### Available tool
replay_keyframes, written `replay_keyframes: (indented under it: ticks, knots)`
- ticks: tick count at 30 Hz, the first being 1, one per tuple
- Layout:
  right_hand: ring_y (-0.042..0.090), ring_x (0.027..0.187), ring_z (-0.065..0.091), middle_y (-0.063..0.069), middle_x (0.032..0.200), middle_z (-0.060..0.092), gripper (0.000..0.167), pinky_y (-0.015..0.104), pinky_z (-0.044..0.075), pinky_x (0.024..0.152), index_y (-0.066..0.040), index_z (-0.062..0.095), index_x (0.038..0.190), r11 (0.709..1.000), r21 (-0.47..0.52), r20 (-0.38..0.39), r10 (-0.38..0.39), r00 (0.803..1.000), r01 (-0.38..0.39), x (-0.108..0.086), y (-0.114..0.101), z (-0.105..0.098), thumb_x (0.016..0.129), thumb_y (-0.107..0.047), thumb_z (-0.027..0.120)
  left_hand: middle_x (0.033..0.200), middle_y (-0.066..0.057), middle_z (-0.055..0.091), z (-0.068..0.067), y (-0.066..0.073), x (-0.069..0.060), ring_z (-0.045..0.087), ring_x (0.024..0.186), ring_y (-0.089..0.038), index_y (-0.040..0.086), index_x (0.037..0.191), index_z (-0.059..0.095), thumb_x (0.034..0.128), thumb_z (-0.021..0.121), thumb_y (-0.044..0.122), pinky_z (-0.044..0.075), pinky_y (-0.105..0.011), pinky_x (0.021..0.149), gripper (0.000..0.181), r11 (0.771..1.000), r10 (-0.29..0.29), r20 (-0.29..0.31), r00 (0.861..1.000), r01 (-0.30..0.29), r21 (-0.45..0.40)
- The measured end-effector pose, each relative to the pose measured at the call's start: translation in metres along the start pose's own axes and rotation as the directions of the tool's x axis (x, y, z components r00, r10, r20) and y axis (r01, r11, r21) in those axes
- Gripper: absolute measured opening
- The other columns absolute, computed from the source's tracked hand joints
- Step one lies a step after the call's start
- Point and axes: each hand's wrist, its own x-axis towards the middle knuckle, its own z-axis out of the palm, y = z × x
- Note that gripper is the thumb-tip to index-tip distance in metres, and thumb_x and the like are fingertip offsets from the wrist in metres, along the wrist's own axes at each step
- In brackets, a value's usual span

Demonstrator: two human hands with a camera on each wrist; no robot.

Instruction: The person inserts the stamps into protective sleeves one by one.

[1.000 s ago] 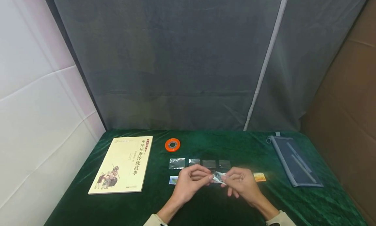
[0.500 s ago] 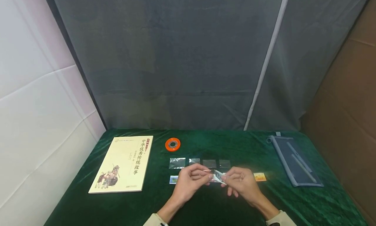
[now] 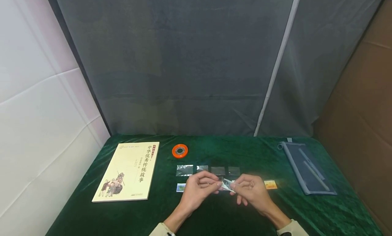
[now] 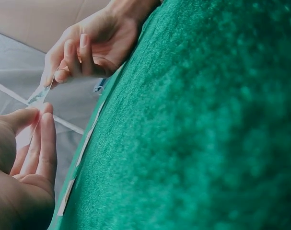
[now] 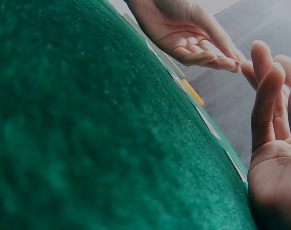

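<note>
Above the near middle of the table, my left hand (image 3: 197, 191) and right hand (image 3: 252, 191) pinch a small clear plastic sleeve (image 3: 227, 184) from opposite sides. It is tilted and shiny; whether something sits inside cannot be made out. In the left wrist view the sleeve (image 4: 40, 96) spans the gap between both sets of fingertips. Behind the hands lie small clear sleeves in a row, among them a shiny one (image 3: 184, 170) and a darker one (image 3: 234, 171). A blue-green stamp (image 3: 181, 187) lies left of my left hand, an orange stamp (image 3: 271, 184) right of my right. The hands partly hide others between them.
A cream-coloured book (image 3: 127, 171) lies at the left of the green cloth (image 3: 165, 215). An orange tape roll (image 3: 179, 151) rests behind the sleeves. A blue-grey zip pouch (image 3: 309, 169) with pen-like items lies at the right. Grey curtain (image 3: 183, 76) stands behind the table.
The plastic sleeve has shifted and tilted slightly between the fingertips. Both hands stay in nearly the same place, and the things on the table have not moved.
</note>
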Motion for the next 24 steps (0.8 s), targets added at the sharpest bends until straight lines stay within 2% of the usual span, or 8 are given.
replay_keyframes:
  ticks: [6, 13, 24]
  knots:
    - [0.012, 0.053, 0.069, 0.02, 0.085, 0.079, 0.006, 0.03, 0.051, 0.038, 0.004, 0.069, 0.1, 1.0, -0.01, -0.003, 0.012, 1.0, -0.012, -0.0001, 0.0005, -0.0005, 0.103, -0.001, 0.069, 0.105, -0.015, 0.083, 0.0014, 0.0015, -0.0007, 0.083, 0.092, -0.025, 0.003, 0.112, 0.075, 0.0926, 0.088, 0.018, 0.068, -0.036, 0.082, 0.028, 1.0, 0.012, -0.003, 1.0, -0.012, 0.018]
    - [0.012, 0.053, 0.07, 0.018, 0.085, 0.08, 0.007, 0.03, 0.051, 0.038, 0.003, 0.069, 0.1, 1.0, -0.012, -0.011, 0.02, 1.0, -0.02, 0.0002, -0.0013, 0.0001, 0.104, -0.002, 0.069, 0.104, -0.016, 0.083, 0.0029, 0.0033, -0.0022, 0.083, 0.09, -0.019, 0.002, 0.112, 0.075, 0.0915, 0.089, 0.014, 0.068, -0.036, 0.082, 0.027, 0.999, 0.03, -0.019, 0.999, -0.03, 0.018]
    - [0.013, 0.053, 0.069, 0.017, 0.086, 0.08, 0.004, 0.03, 0.052, 0.039, 0.001, 0.071, 0.1, 0.999, -0.037, 0.009, 0.003, 1.0, -0.003, -0.0001, -0.0006, 0.0008, 0.103, -0.001, 0.07, 0.106, -0.015, 0.083, 0.0009, 0.0029, -0.0017, 0.083, 0.091, -0.019, 0.003, 0.114, 0.075, 0.0927, 0.088, 0.015, 0.068, -0.035, 0.083, 0.028, 1.0, 0.021, -0.006, 1.0, -0.021, 0.012]
